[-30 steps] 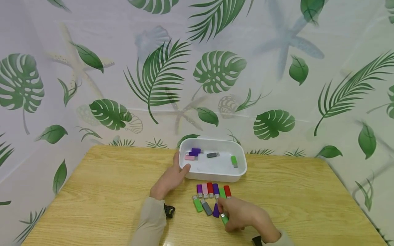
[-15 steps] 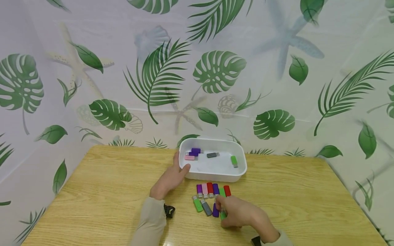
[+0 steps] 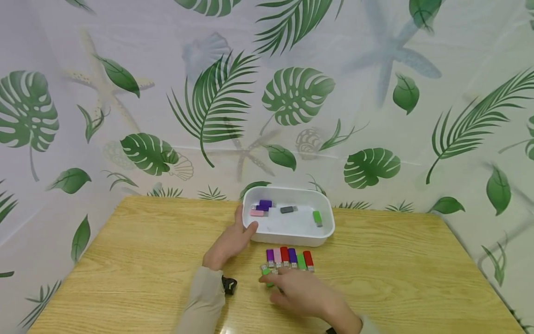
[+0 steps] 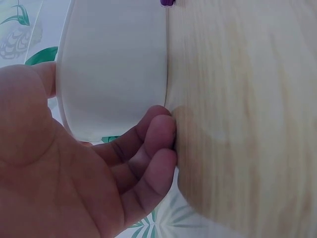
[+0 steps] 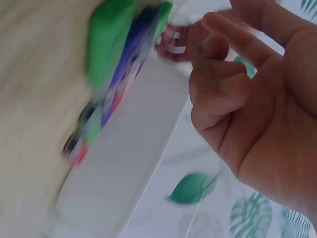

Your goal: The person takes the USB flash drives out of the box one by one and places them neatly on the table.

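Note:
My left hand (image 3: pixel 229 242) holds the left end of a white plastic box (image 3: pixel 288 240), its thumb at the rim and curled fingers low against the outside. My right hand (image 3: pixel 306 293) hovers over the lower row of USB sticks, its index finger by the leftmost green USB stick (image 3: pixel 265 271). That hand hides most of this row. In the right wrist view, its fingers are loosely bent with nothing between them, near a blurred green USB stick (image 5: pixel 111 42). A neat upper row stands before the box, including a purple USB stick (image 3: pixel 270 258) and a pink USB stick (image 3: pixel 277 257).
Inside the box lie several USB sticks, among them a grey one (image 3: pixel 287 209) and a green one (image 3: pixel 317 218). A wooden table (image 3: pixel 400 269) carries everything. Behind it hangs a leaf-patterned cloth (image 3: pixel 233 111).
The right hand shifts a green stick leftward and straightens it beside the purple one, then releases it and moves left over the grey and leftmost green sticks. The left hand stays on the box.

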A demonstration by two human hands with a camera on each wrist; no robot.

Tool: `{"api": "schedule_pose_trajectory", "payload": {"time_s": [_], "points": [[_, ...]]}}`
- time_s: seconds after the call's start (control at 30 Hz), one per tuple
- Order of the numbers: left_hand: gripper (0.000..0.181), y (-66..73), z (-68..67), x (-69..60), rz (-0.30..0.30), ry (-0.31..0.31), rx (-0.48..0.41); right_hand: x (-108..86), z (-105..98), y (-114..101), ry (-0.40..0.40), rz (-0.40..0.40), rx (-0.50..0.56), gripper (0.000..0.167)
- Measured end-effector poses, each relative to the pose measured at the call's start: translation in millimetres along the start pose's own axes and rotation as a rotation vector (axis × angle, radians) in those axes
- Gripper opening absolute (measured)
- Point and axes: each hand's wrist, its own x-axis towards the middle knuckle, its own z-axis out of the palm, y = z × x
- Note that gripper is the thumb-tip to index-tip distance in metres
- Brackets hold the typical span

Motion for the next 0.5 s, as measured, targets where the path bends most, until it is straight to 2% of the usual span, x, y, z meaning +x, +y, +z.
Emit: {"api": "schedule_pose_trajectory", "payload": {"time_s": [0.17, 0.33, 0.5], "points": [[0.079, -1.1, 0.5, 0.5, 0.0, -0.012, -0.002, 5.5, 11.5, -13.0, -0.062, -0.026, -0.05, 0.042], [0.081, -0.7, -0.2, 0.3, -0.017, -0.024, 0.005, 8.7, 18.3, -13.2, -0.068, -0.053, -0.045, 0.037], [0.082, -0.2, -1.6, 0.8, -0.026, -0.026, 0.013, 10.9, 18.2, -11.7, -0.086, -0.041, -0.022, 0.038]]}}
